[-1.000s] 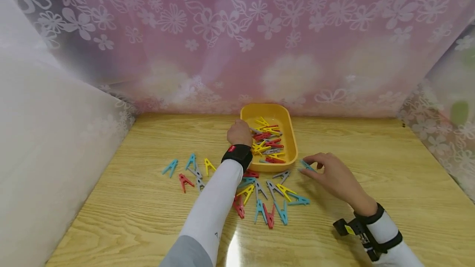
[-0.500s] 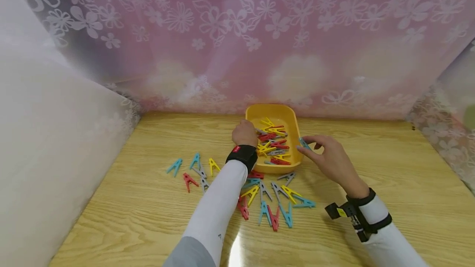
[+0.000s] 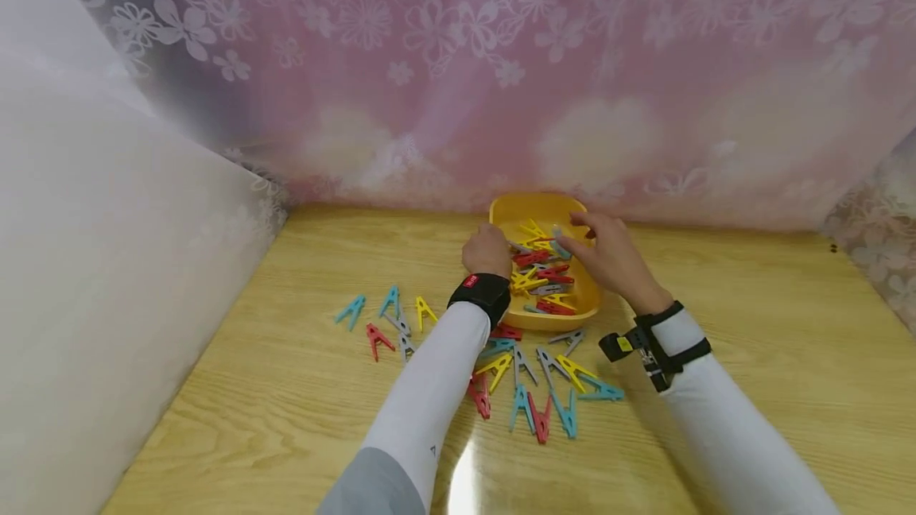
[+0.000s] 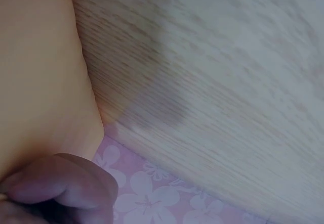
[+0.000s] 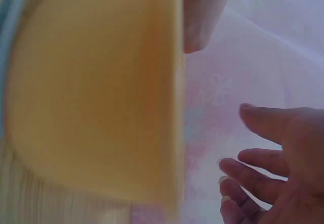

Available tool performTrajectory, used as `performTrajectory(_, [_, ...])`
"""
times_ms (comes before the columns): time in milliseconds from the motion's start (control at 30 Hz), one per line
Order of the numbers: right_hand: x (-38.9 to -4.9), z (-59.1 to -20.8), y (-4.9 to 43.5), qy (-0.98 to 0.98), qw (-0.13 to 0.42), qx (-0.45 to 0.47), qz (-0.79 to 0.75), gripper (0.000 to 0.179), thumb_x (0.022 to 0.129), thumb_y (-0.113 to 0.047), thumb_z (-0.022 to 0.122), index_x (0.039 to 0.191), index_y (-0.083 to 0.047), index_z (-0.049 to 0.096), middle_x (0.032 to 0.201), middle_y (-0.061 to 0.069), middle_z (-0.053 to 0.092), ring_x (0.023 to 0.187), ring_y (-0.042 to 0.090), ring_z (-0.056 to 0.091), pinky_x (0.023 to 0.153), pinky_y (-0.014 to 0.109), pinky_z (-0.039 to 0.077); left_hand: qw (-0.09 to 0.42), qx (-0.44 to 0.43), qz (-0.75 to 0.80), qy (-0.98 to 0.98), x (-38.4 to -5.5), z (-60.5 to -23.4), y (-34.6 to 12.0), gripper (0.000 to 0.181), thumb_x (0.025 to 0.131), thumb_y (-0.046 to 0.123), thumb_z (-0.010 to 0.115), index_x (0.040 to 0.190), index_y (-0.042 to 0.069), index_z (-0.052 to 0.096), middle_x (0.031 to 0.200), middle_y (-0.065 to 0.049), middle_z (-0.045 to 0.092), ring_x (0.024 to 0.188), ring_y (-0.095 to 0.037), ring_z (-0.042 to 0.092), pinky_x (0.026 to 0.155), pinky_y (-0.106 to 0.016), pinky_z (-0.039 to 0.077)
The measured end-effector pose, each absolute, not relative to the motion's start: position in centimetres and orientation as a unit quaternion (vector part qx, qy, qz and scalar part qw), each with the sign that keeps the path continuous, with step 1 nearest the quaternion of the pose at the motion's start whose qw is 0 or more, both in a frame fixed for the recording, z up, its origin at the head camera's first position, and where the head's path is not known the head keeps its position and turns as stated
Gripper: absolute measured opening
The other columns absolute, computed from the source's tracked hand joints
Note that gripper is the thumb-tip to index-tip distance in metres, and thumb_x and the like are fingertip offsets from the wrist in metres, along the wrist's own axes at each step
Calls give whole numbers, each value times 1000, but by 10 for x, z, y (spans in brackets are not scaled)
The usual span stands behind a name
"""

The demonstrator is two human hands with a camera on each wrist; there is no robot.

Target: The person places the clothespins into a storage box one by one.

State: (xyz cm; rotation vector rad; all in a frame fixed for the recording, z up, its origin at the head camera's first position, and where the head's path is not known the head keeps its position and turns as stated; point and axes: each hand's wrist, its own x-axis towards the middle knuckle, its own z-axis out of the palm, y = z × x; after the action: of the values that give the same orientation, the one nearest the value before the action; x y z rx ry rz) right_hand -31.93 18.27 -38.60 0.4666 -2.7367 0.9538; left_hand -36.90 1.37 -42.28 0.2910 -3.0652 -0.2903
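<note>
A yellow plastic basin (image 3: 588, 296) stands at the back of the table, with red, yellow, grey and blue clothespins inside. My left hand (image 3: 488, 251) grips its left rim; the left wrist view shows curled fingers (image 4: 76, 183) against the basin's wall. Over the basin's right side is my right hand (image 3: 611, 257), thumb and fingers spread apart in the right wrist view. A blue clothespin (image 3: 562, 248) is just below its fingertips inside the basin, blurred, and no longer pinched. The left forearm hides part of the table.
Several loose clothespins lie in front of the basin, among them a red one (image 3: 541, 420) and a blue one (image 3: 601, 389). Others, such as a blue clothespin (image 3: 351, 311), lie farther left. A pink floral curtain (image 3: 429, 102) hangs right behind the basin.
My right hand has carried a blue clothespin from right of the basin up and left over it, and let it go. The left hand keeps its grip on the rim.
</note>
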Motion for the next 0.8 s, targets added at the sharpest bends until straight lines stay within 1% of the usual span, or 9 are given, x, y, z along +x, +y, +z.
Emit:
performTrajectory(67, [-323, -386, 182, -927, 84, 160, 327, 52, 96, -29, 59, 134, 6, 49, 129, 24, 52, 109, 41, 49, 89, 54, 40, 25, 95, -92, -991, -371, -423, 16, 29, 98, 29, 55, 115, 6, 59, 85, -4, 68, 72, -16, 66, 59, -29, 53])
performTrajectory(133, [-323, -388, 184, -926, 77, 161, 332, 49, 96, -27, 58, 133, 5, 50, 129, 24, 52, 109, 40, 49, 90, 53, 40, 28, 98, -96, -990, -373, -424, 17, 29, 98, 29, 54, 114, 6, 59, 85, -4, 68, 72, -16, 67, 59, -30, 54])
performTrajectory(267, [-316, -395, 188, -917, 83, 166, 352, 40, 97, -23, 58, 126, 3, 56, 121, 20, 56, 97, 34, 52, 77, 46, 45, 33, 104, -91, -990, -378, -427, 16, 26, 99, 28, 52, 112, 7, 60, 87, -4, 69, 74, -16, 67, 60, -30, 54])
performTrajectory(400, [-302, -398, 195, -911, 95, 170, 363, 34, 97, -22, 57, 121, 2, 60, 113, 16, 58, 86, 26, 52, 66, 39, 43, 18, 99, -78, -992, -380, -427, 15, 25, 99, 28, 52, 111, 7, 58, 87, -4, 69, 73, -16, 66, 60, -30, 54])
performTrajectory(533, [-284, -397, 205, -911, 102, 166, 364, 32, 98, -27, 55, 117, -3, 64, 105, 9, 59, 79, 21, 49, 61, 36, 40, 9, 90, -79, -993, -381, -425, 14, 27, 99, 29, 52, 113, 6, 57, 87, -5, 69, 72, -16, 66, 59, -30, 54])
performTrajectory(633, [-270, -399, 212, -913, 96, 170, 358, 28, 97, -29, 56, 112, -7, 67, 96, 4, 59, 75, 18, 47, 58, 33, 38, 8, 88, -88, -992, -380, -424, 14, 29, 99, 28, 52, 116, 5, 57, 89, -5, 69, 74, -17, 67, 60, -31, 54])
performTrajectory(733, [-256, -404, 219, -916, 74, 193, 344, 23, 96, -27, 59, 108, -10, 69, 89, -1, 59, 69, 16, 46, 55, 30, 36, 8, 90, -98, -991, -379, -424, 14, 28, 99, 26, 51, 116, 4, 57, 90, -6, 69, 75, -18, 67, 61, -32, 54])
performTrajectory(800, [-247, -406, 224, -915, 49, 217, 335, 20, 95, -24, 61, 106, -10, 70, 87, -4, 58, 66, 14, 45, 54, 28, 37, 14, 92, -108, -990, -379, -424, 15, 27, 100, 25, 50, 115, 4, 57, 90, -8, 70, 76, -19, 67, 60, -33, 54])
